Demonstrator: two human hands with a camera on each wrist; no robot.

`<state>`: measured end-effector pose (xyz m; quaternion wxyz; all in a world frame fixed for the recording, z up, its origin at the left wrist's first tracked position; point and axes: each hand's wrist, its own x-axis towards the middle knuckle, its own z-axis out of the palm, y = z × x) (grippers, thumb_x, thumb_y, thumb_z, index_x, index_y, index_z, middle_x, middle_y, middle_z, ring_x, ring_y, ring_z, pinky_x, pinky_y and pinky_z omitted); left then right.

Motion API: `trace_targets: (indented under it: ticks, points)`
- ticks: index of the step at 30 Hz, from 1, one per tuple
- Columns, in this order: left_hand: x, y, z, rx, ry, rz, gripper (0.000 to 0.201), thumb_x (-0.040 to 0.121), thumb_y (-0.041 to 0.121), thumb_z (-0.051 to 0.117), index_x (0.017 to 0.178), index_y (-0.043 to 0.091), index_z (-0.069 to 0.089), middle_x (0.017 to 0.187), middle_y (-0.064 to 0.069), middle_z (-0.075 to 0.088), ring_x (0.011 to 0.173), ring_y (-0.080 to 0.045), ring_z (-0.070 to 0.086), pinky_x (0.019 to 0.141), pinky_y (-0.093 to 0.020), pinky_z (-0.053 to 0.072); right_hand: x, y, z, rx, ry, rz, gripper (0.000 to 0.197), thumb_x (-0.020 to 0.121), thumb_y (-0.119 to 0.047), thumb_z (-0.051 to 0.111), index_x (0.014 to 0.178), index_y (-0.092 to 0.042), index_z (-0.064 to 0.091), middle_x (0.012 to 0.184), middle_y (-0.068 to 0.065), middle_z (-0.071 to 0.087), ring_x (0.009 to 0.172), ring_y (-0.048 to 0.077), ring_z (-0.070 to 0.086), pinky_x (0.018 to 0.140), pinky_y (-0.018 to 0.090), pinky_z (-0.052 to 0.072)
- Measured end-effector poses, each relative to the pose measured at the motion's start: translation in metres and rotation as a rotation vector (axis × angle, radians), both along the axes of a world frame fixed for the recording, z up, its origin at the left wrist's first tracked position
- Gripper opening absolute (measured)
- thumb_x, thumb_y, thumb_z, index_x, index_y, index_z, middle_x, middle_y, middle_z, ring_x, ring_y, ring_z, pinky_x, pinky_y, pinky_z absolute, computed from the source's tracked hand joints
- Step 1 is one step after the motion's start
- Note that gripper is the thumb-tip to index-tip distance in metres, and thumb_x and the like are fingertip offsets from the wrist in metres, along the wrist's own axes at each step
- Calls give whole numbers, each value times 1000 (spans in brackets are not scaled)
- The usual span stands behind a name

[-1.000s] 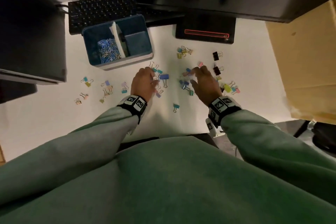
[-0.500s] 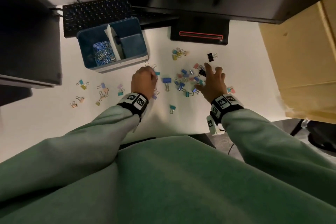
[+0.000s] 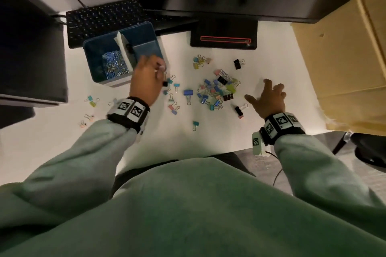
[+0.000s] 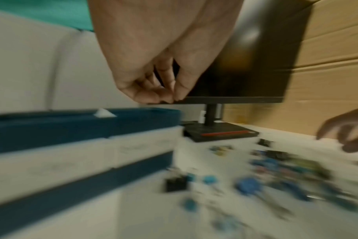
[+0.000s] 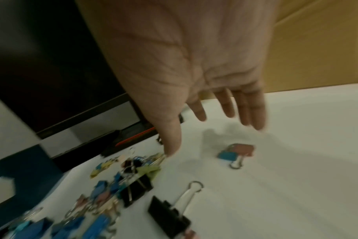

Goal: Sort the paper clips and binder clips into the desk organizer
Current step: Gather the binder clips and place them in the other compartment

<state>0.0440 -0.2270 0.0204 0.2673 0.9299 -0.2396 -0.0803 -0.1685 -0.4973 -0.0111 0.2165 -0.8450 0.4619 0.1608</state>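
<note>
- The left hand [image 3: 146, 81] is raised at the near right corner of the dark blue plastic desk organizer with a white band [image 3: 108, 81]; its fingers [image 4: 165, 90] are curled with thumb and fingertips pressed together, but blur hides whether anything is pinched, so I cannot tell what it holds.
- The right hand [image 3: 269, 98] is released, fingers [image 5: 245, 110] straight and spread, hovering palm down just above the white bench [image 3: 208, 137], right of the clip pile.
- The organizer's left compartment holds a heap of blue and silver wire paper clips [image 3: 113, 64]; the right compartment looks dark, its contents unclear.
- A pile of small coloured binder clips with wire handles [image 3: 217, 92] lies on the bench between the two hands.
- A black binder clip [image 5: 168, 213] lies near the right hand's thumb; a pink and blue pair [image 5: 235, 152] sits below its fingers.
- More loose clips [image 3: 92, 101] are scattered left of the left wrist.
- A black keyboard [image 3: 104, 19] and a black monitor base with a red stripe [image 3: 223, 35] stand behind.
</note>
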Motion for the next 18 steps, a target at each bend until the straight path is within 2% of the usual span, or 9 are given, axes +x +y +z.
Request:
trace_targets:
  ticks: [3, 6, 9, 11, 15, 16, 18]
  points:
    - [-55, -44, -32, 64, 115, -377, 33, 89, 14, 57, 121, 20, 60, 117, -9, 50, 98, -23, 54, 88, -37, 50, -12, 6, -5, 96, 69, -14, 88, 77, -51, 73, 143, -18, 25, 136, 22, 28, 119, 46, 39, 93, 54, 43]
    - [-86, -70, -53, 182, 49, -579, 44, 81, 13, 65, 124, 21, 60, 129, -12, 47, 106, -31, 49, 89, -43, 49, -10, 22, -12, 102, 4, 43, 93, 70, -51, 79, 141, -20, 28, 133, 20, 30, 114, 45, 42, 92, 53, 46]
    - [-92, -68, -64, 282, -10, -653, 44, 82, 17, 63, 125, 26, 59, 138, -13, 42, 112, -34, 46, 91, -46, 46, 1, 40, -14, 118, -96, 106, 88, 72, -43, 81, 140, -21, 31, 132, 19, 31, 113, 42, 43, 92, 52, 48]
    - [-89, -57, -70, 276, -48, -692, 42, 82, 21, 62, 123, 29, 60, 138, -10, 43, 113, -31, 47, 91, -44, 45, 8, 48, -15, 151, -145, 168, 79, 76, -36, 78, 139, -22, 33, 129, 16, 32, 113, 40, 44, 93, 50, 50]
    - [-76, -46, -69, 198, -58, -613, 22, 82, 22, 59, 101, 21, 70, 128, -9, 54, 106, -31, 52, 87, -46, 46, 23, 41, -14, 122, -204, 162, 48, 90, -38, 61, 131, -19, 45, 123, 12, 44, 106, 33, 54, 83, 43, 52]
    - [-71, -51, -68, 164, -65, -582, 23, 81, 22, 54, 99, 18, 70, 123, -11, 56, 102, -31, 54, 84, -45, 48, 29, 36, -14, 89, -232, 149, 43, 92, -37, 59, 129, -18, 47, 122, 11, 47, 104, 31, 56, 81, 42, 52]
    - [-63, -68, -65, 142, -85, -537, 31, 80, 20, 52, 108, 17, 67, 118, -14, 58, 96, -33, 56, 80, -43, 49, 45, 29, -12, 65, -292, 166, 38, 93, -33, 57, 128, -20, 49, 122, 11, 48, 102, 29, 59, 80, 39, 53]
